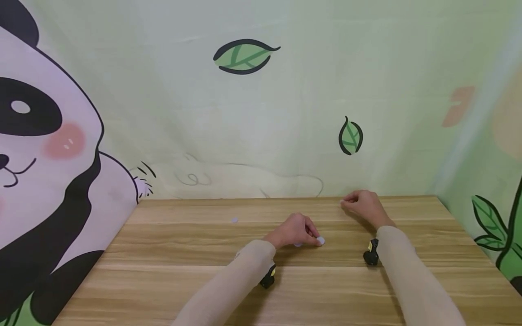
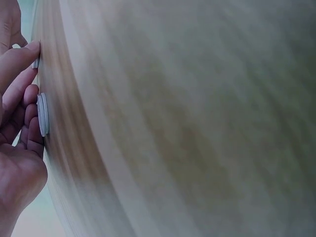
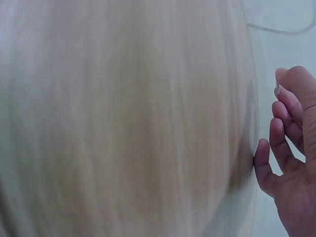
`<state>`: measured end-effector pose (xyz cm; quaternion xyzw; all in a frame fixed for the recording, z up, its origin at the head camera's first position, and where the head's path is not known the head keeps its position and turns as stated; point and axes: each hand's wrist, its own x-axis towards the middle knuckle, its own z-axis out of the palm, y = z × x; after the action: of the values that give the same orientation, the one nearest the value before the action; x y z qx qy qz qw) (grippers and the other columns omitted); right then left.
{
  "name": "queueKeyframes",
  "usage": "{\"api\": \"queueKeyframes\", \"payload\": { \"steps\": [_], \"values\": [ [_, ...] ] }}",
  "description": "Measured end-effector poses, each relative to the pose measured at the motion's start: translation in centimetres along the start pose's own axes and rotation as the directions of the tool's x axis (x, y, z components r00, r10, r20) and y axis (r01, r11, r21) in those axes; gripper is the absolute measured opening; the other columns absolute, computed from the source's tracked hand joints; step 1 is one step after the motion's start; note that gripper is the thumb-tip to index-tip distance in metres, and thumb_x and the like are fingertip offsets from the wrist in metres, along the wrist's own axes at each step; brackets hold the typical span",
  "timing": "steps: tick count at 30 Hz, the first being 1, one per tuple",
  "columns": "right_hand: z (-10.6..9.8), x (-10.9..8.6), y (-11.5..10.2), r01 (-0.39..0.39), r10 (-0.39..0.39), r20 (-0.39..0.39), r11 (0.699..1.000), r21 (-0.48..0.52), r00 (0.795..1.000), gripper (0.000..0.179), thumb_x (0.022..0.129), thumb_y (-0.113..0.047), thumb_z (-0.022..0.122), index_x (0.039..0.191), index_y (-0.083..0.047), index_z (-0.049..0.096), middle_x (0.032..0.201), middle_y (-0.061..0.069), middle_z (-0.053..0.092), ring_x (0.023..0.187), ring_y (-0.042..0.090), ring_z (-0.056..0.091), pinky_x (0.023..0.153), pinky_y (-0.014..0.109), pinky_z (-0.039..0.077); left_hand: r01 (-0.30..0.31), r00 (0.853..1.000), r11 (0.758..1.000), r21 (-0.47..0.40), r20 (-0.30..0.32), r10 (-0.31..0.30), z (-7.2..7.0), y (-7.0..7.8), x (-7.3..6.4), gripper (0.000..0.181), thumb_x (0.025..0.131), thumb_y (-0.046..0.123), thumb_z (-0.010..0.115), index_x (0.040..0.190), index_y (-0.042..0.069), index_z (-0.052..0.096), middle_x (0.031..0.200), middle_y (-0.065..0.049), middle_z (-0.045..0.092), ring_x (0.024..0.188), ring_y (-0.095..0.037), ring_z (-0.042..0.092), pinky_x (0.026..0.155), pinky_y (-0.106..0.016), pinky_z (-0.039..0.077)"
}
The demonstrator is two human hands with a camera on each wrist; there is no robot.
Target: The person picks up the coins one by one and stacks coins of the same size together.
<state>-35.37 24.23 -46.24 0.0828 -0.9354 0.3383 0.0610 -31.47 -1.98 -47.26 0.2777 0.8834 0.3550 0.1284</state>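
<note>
My left hand (image 1: pixel 294 230) is low over the wooden table, its thumb and forefinger pinching a small white disc (image 1: pixel 321 241). Another pale disc (image 1: pixel 298 244) shows partly under that hand; the left wrist view has it as a thin stack of discs (image 2: pixel 43 114) beside the curled fingers. Towards the table's back edge, my right hand (image 1: pixel 364 207) pinches a small thin piece (image 3: pixel 277 83), seen edge-on in the right wrist view. That piece looks like a pale disc, mostly hidden by the fingertips. A further pale disc (image 1: pixel 234 220) lies flat to the left.
The wood-grain table (image 1: pixel 163 280) ends at a light green cloth backdrop (image 1: pixel 277 113) printed with leaves and a panda (image 1: pixel 81 190). Black wrist devices (image 1: pixel 371 253) hang beneath both sleeves.
</note>
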Motion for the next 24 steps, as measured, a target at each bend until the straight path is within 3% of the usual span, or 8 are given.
{"api": "queueKeyframes", "payload": {
  "steps": [12, 24],
  "values": [
    [-0.7, 0.1, 1.0, 0.056, -0.052, 0.076, 0.997, -0.051, 0.996, 0.028, 0.095, -0.026, 0.072, 0.105, 0.000, 0.075, 0.097, 0.011, 0.074, 0.091, 0.026, 0.066, 0.086, 0.047, 0.053, -0.005, 1.000, 1.000, -0.013, 0.006, 0.005, 0.0, -0.3, 0.0, 0.016, 0.079, 0.023, 0.090, 0.083, 0.013, 0.078, 0.077, 0.010, 0.066, 0.070, 0.001, 0.055, 0.063, -0.015, 0.046],
    [-1.2, -0.4, 0.0, 0.101, -0.095, 0.083, 0.992, -0.069, 0.992, 0.021, 0.094, -0.022, 0.073, 0.102, -0.002, 0.075, 0.096, 0.009, 0.074, 0.091, 0.025, 0.066, 0.087, 0.048, 0.053, -0.006, 1.000, 1.000, 0.006, -0.005, 0.006, -0.2, 0.0, -0.2, 0.015, 0.079, 0.021, 0.090, 0.083, 0.012, 0.078, 0.075, 0.010, 0.066, 0.069, 0.001, 0.055, 0.063, -0.014, 0.046]
  ]
}}
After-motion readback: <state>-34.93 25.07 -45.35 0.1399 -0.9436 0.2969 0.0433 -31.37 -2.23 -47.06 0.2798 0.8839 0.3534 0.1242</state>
